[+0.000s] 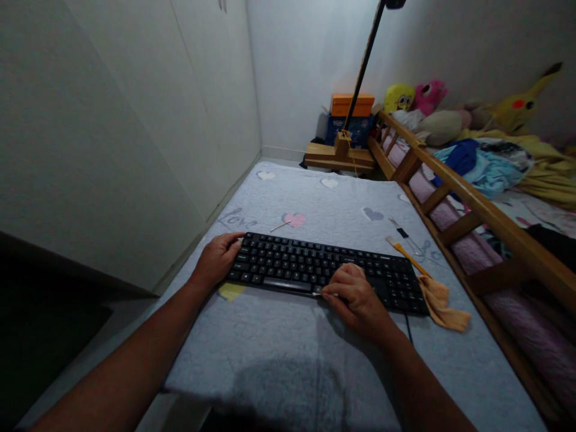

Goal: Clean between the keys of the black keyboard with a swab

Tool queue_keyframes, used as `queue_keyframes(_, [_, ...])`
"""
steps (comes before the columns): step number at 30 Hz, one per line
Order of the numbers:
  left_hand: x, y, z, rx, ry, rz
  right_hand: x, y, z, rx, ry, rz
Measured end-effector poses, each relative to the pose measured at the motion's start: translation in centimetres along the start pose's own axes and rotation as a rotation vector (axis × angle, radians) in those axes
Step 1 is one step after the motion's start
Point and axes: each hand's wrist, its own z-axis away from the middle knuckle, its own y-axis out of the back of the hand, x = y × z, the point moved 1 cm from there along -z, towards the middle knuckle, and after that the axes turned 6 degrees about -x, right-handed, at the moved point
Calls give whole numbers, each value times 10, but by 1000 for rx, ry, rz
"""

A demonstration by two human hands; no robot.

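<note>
A black keyboard [288,261] lies on a table with a pale heart-patterned cloth [270,336]. My left hand [218,258] grips the keyboard's left end, fingers at its far corner. Pinched in my right hand [353,294] is a cotton swab [316,294], its white tip at the near edge of the keyboard, right of the space bar. Another cotton swab [280,226] lies on the cloth beyond the keyboard. To the right rest a brush with a yellow handle [409,256], tweezers or a similar thin metal tool [404,234] and an orange cloth [443,303].
A wooden bed rail [477,210] runs along the table's right side, with plush toys [429,96] and clothes behind it. Past the far edge stand a wooden base [337,157] with a black pole and an orange box [352,105]. A white cabinet [135,120] borders the left.
</note>
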Motion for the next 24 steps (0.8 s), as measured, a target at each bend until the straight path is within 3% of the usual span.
queue_keyframes(8, [0, 0, -1, -2, -11, 10, 10, 12, 6, 1, -17, 24])
queue_keyframes(24, [-1, 0, -1, -3, -1, -8, 8, 6, 2, 138, -49, 89])
